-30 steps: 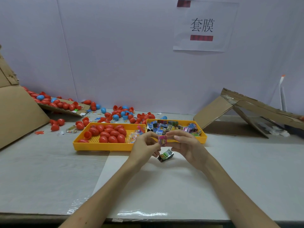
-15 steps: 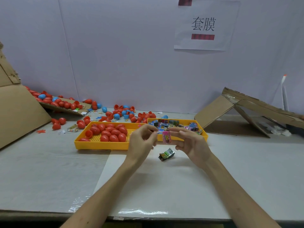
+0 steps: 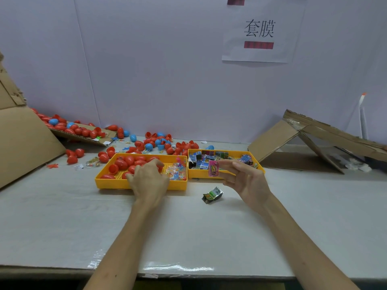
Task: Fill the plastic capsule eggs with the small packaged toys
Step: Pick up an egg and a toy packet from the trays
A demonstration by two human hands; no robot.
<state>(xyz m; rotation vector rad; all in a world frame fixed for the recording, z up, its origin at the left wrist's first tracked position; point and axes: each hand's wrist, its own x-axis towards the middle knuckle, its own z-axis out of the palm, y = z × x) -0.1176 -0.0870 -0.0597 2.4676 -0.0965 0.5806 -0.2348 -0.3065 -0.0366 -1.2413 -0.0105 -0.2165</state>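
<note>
Desk: grey, wide, film-covered at the near edge. A cardboard slab leans at far left, and folded cardboard lies propped at far right.

Two yellow trays sit side by side at mid-desk, touching or nearly so. The left tray holds red capsule eggs and a heap of clear little toys at its right end. The right tray holds the small packaged toys. More loose eggs, red and blue, lie scattered behind the trays.

Both forearms are bare and reach forward from the near edge.

Left hand: palm down over the left tray's near wall, wrist low. Its fingers are curled down among the eggs. I cannot tell whether they have closed on one.

Right hand: raised off the desk in front of the right tray, palm turned leftward. Thumb and forefinger pinch a pink packet, which hangs upright before the tray's front wall. The other fingers are loosely spread below it.

A green packet lies on the desk between the two hands, touched by neither.
</note>
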